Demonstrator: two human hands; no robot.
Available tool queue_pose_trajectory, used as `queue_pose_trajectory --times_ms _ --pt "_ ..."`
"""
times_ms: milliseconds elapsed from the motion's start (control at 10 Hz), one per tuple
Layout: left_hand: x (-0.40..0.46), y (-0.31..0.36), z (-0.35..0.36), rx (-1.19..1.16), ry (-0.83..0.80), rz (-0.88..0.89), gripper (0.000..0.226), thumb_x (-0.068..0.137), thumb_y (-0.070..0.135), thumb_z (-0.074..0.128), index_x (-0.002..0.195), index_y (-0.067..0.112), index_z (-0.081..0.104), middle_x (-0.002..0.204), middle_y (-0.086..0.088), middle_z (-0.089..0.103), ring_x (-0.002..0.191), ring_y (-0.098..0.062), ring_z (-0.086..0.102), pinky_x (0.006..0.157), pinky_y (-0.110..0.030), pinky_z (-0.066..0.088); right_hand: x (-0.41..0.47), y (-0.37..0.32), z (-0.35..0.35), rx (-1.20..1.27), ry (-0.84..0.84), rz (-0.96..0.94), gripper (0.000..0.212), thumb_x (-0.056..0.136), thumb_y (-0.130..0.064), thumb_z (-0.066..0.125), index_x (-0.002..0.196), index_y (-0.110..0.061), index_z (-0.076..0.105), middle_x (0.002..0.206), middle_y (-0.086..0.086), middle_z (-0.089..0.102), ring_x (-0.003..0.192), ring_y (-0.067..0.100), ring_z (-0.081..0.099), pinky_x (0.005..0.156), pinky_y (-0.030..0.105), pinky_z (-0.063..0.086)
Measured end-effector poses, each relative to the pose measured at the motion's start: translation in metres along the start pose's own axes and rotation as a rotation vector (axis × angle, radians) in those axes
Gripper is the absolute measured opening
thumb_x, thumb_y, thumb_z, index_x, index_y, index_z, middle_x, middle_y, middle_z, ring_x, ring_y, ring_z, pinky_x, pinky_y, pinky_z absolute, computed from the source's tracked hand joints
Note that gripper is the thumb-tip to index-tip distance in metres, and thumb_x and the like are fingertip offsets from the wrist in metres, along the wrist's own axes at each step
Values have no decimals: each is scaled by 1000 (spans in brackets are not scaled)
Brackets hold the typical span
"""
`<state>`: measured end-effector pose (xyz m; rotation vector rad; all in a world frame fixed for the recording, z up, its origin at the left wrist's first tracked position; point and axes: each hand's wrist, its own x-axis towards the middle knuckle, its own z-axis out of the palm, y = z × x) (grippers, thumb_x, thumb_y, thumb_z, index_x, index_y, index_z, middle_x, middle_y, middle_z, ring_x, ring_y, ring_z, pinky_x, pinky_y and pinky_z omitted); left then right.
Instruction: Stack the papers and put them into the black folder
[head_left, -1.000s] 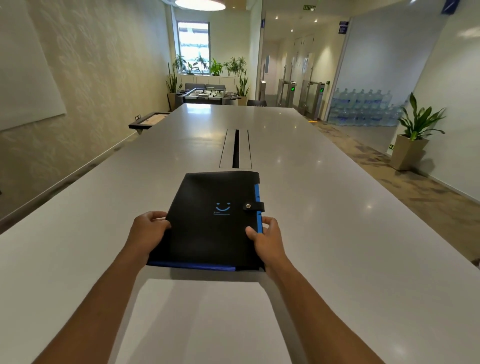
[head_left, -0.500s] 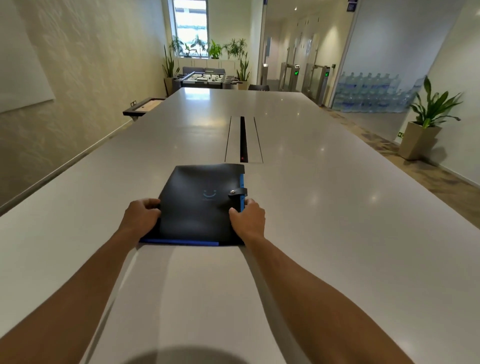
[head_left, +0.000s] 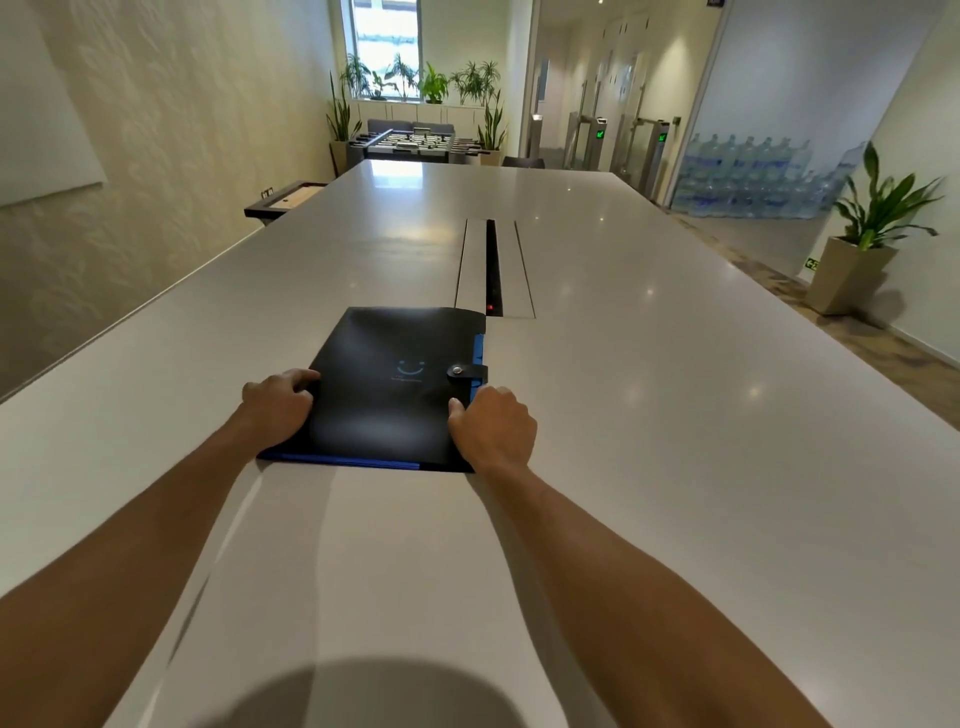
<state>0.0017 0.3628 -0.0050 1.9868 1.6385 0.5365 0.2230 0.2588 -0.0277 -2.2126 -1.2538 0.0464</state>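
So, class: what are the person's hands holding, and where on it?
The folder: left hand grips its left edge, right hand its right edge just below the snap strap. It lies flat on the table.

Both forearms are bare, no sleeve showing; left hand (head_left: 278, 408) and right hand (head_left: 494, 431) ungloved.

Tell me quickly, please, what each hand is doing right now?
Left hand: closed on the left edge of the black folder.
Right hand: closed on the folder's right edge, just below the snap strap.
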Motion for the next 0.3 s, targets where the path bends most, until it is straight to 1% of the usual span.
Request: queue_pose_trajectory --times_ms 100,200,300 --pt "-3 -13 -1 27 65 17 44 89 24 43 129 24 60 128 -13 63 120 -37 51 104 -46 40 -3 1 -1 23 21 -4 44 94 -47 51 114 -10 61 108 8 62 91 24 65 76 32 51" --pt "-16 -19 9 -67 190 52 30 93 16 53 121 14 65 120 -16 65 110 -36 58 94 -45 45 -11 5 -7 120 42 -6 44 95 -46 49 122 -12 59 113 6 62 100 21 61 80 30 48" --pt "-34 -13 25 54 385 121 29 94 22 55 118 10 65 119 -17 63 109 -36 56 94 -49 46 -22 8 -10 206 72 -54 41 96 -44 49 121 -13 60 116 5 62 108 18 54 88 29 45"
